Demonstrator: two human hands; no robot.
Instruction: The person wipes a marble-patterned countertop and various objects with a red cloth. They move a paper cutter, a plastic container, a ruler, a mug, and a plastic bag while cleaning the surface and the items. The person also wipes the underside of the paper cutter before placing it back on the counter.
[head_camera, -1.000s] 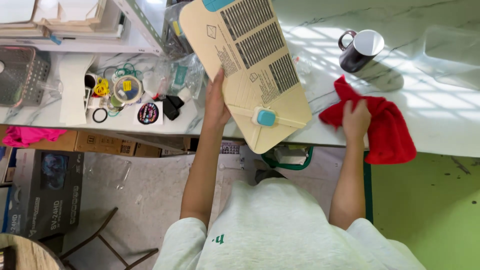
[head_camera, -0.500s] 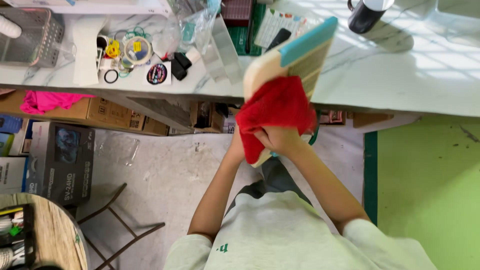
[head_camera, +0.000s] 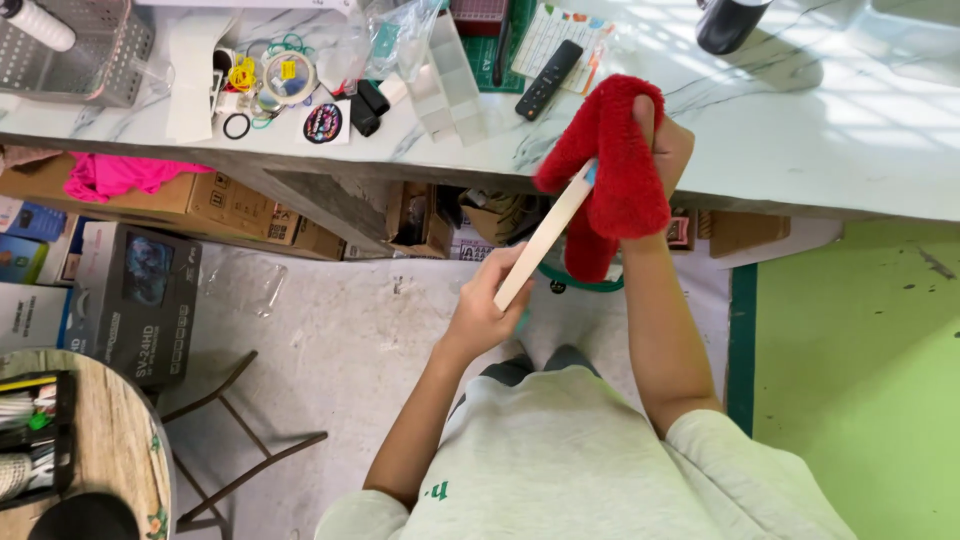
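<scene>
Board (head_camera: 545, 238) now edge-on, gripped low by left hand (head_camera: 487, 305); right hand (head_camera: 662, 150) clutching red cloth (head_camera: 615, 170) higher against it

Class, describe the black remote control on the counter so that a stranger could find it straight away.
Start at the white marble counter along the top. Just left of the red cloth in the right hand lies the remote control, resting slantwise on a printed card. It is the only long, slim black bar there.
</scene>
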